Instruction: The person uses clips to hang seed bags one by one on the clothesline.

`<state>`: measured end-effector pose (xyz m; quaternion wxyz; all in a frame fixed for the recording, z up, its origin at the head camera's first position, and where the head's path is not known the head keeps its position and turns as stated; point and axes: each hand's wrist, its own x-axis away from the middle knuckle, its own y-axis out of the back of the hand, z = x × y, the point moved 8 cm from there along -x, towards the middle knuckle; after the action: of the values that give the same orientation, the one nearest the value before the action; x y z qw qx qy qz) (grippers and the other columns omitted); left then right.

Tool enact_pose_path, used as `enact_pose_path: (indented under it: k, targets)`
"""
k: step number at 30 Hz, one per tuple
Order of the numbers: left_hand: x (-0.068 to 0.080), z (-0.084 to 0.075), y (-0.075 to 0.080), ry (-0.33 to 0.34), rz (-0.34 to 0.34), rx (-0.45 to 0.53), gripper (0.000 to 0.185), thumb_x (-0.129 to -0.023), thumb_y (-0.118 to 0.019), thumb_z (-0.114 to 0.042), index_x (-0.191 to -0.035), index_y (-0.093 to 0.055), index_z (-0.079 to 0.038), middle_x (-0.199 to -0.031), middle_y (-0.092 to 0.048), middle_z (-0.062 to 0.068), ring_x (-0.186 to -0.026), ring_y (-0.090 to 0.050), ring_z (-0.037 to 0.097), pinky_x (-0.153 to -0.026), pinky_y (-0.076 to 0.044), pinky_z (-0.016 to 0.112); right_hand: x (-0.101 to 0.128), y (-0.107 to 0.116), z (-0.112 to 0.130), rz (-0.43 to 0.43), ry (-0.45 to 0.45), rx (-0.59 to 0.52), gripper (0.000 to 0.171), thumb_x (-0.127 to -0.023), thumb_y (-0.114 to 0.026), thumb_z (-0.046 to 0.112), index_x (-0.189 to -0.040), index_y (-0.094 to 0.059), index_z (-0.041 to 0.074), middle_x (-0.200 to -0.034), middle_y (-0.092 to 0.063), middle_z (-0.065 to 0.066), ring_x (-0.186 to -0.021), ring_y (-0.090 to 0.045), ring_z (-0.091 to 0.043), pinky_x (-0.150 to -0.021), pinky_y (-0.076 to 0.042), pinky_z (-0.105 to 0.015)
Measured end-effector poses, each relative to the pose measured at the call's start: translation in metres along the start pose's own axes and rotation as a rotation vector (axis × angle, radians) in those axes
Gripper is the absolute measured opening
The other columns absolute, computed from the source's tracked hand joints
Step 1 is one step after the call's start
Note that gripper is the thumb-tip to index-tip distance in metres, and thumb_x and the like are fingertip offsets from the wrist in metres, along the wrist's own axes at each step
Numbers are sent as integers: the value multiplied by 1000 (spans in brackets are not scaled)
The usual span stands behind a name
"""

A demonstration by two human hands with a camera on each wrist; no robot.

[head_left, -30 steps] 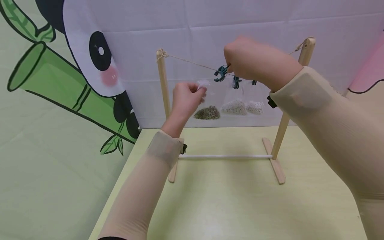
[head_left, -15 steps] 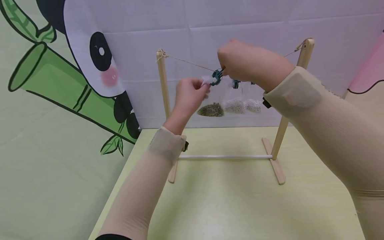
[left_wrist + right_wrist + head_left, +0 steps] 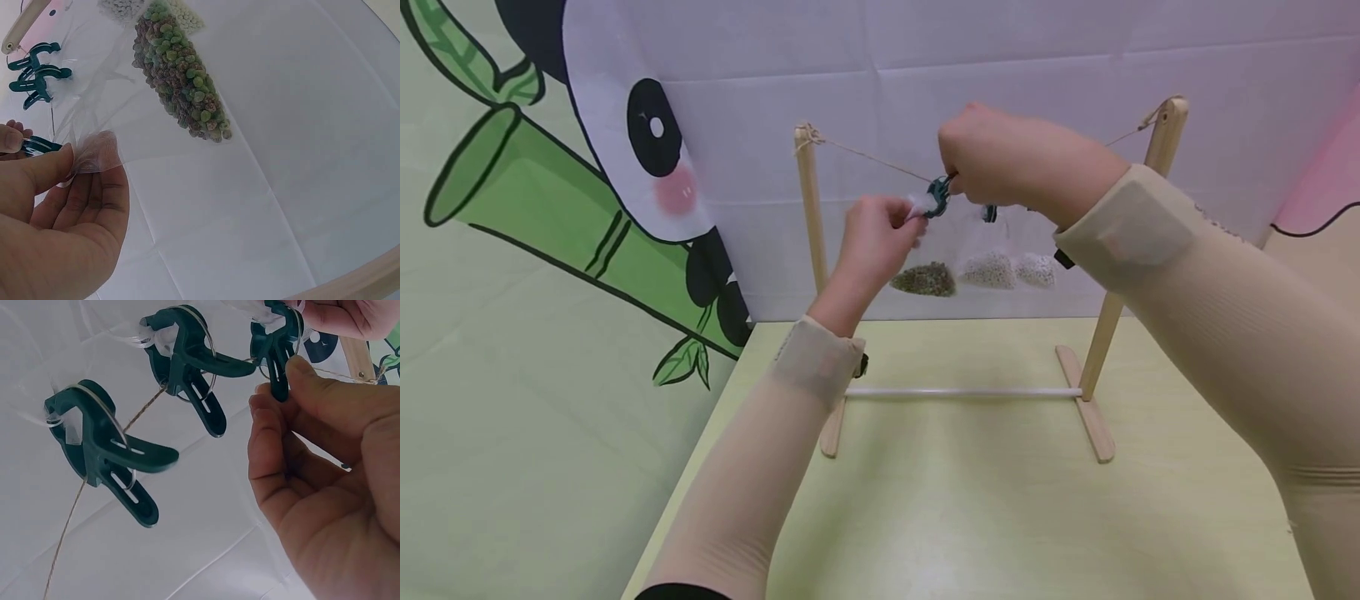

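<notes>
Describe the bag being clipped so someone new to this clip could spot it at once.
A string runs between the two posts of a wooden frame on the table, with three clear bags under green clips. The leftmost bag, pinched at its top by the left hand, holds dark green-brown bits; its two neighbours hold white ones.

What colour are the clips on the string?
Dark green clips, seen best in the right wrist view.
</notes>
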<state>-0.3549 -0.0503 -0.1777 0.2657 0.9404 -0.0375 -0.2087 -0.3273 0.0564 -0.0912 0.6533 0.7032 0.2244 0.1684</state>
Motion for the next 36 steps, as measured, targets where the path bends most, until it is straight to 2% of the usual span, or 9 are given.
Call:
enact_pose_path:
  k: [5,12,18,23,27,36]
  targets:
    - [0,-2,-1,-9,-12,-15,19,-101,-68,-20,-94,-77,-4,-87,-73,5,-76,-65,15,-68,-52,30,3,-2,-4,-2,9,7,24,-98,-71,17,-106,-72,-6,-98,-67,-19,-86,-61,-32,-73,-51,-43]
    - [-1,0,-4,-29,-27,-12,22,-99,-70,-19,-82,-73,-5,-80,-71,8,-74,-59,20,-67,-48,31,8,-3,-5,-50,68,-4,23,-95,-74,19,-96,-73,-4,-92,-65,-16,-89,-52,-33,-76,-45,-46]
    - [2,5,-5,-61,-49,10,23,-98,-72,-20,-80,-70,-5,-79,-68,4,-74,-55,20,-66,-46,31,14,-3,-4,-106,89,-16,27,-93,-76,19,-104,-73,-6,-97,-64,-19,-92,-52,-34,-81,-45,-48]
    - [5,7,-5,-51,-52,22,18,-97,-74,-22,-86,-74,-7,-84,-70,2,-77,-60,17,-69,-50,31,18,-3,-3,-132,106,-31,36,-93,-76,19,-115,-69,-9,-106,-64,-24,-99,-55,-39,-87,-47,-52]
    - [7,9,-6,-45,-56,48,16,-96,-74,-22,-95,-77,-6,-88,-71,3,-82,-64,16,-74,-53,32,24,1,-3,-192,134,-50,43,-94,-76,18,-124,-64,-10,-110,-63,-26,-103,-57,-41,-90,-48,-54]
    - [17,23,-1,0,-77,113,32,-95,-75,-24,-121,-73,-5,-103,-71,1,-94,-65,13,-82,-55,29,48,11,0,-344,183,-101,44,-92,-77,12,-128,-63,-10,-107,-63,-24,-95,-59,-37,-84,-52,-50]
